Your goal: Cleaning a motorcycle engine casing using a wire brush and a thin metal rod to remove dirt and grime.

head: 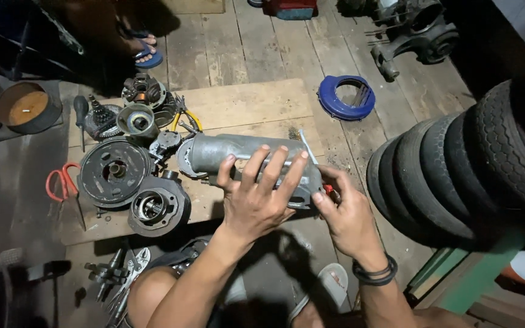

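His left hand (256,197) clasps a long, dull grey metal casing (238,155); the right hand (344,215) pinches a thin tool (308,149) at its near end.

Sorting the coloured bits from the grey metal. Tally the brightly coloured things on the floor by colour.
Blue: 1, the ring cover
Red: 1, the scissors
Yellow: 1, the pliers
Total: 3
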